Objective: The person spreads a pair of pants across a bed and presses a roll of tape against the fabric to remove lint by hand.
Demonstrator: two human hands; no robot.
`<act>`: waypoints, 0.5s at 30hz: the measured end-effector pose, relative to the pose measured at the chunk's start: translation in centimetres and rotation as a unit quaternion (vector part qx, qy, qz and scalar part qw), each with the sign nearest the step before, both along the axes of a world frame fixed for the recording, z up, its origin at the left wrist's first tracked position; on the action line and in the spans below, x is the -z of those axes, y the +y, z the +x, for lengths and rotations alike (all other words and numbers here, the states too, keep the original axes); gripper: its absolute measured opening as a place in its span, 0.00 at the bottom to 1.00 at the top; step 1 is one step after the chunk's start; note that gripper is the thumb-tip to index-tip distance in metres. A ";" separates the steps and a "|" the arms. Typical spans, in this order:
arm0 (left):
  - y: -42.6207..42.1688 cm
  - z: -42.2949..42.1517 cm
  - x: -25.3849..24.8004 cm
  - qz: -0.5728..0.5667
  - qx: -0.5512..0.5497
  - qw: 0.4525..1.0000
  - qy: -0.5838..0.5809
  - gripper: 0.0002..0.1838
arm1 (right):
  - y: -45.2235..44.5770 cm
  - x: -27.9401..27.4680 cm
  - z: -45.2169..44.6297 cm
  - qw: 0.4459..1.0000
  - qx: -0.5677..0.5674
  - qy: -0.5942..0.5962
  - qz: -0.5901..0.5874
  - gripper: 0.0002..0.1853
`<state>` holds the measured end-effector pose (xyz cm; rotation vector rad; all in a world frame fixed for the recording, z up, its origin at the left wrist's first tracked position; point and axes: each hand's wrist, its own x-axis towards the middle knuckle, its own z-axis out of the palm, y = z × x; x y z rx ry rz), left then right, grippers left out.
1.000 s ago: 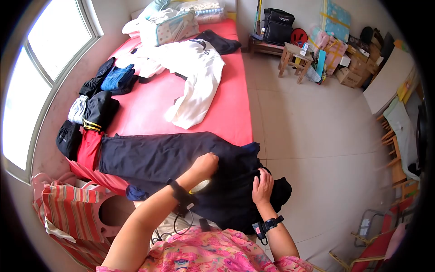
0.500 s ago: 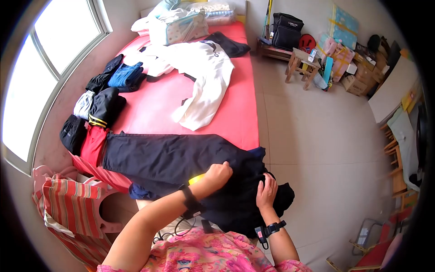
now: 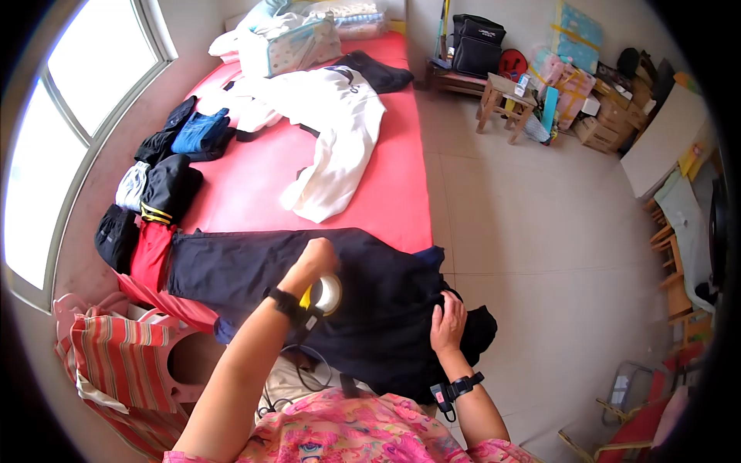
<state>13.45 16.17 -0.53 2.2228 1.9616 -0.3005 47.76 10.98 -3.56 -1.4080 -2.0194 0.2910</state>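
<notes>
Dark trousers [image 3: 247, 258] lie spread across the near end of the bed. My left hand [image 3: 316, 261] is over their middle, blurred, with its fingers turned out of sight. Partly behind my left wrist is a yellow ring with a white inside [image 3: 327, 295], like a roll of tape, on the dark cloth. My right hand [image 3: 448, 322] rests on the bunched black end of the cloth, its fingers stretched out and the thumb apart. More black cloth [image 3: 478, 332] hangs beyond it, over the bed's edge. Both wrists wear black straps with small devices.
A white garment [image 3: 340, 147] lies on the red bedsheet [image 3: 247, 193]. Folded clothes [image 3: 170, 185] line the window side. A pink chair with striped cloth [image 3: 116, 347] stands at left. Across the floor are a wooden stool [image 3: 505, 96], a black bag [image 3: 477, 46] and boxes [image 3: 598, 131].
My left hand has moved left and up across the trousers, uncovering more of the yellow ring. My right hand stays on the black cloth. The whole view has shifted slightly.
</notes>
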 end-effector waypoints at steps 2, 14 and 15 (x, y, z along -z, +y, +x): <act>1.2 1.1 -1.0 -0.062 0.028 0.993 0.095 0.15 | 0.0 0.1 0.1 1.000 0.000 0.008 -0.004 0.18; -4.7 2.3 -4.6 0.031 -0.104 0.920 -0.377 0.08 | 1.3 -4.7 5.5 0.973 -0.048 0.180 -0.139 0.10; -5.0 2.4 -4.5 0.046 -0.085 0.916 -0.390 0.08 | 1.4 -4.9 5.2 0.973 -0.048 0.181 -0.136 0.10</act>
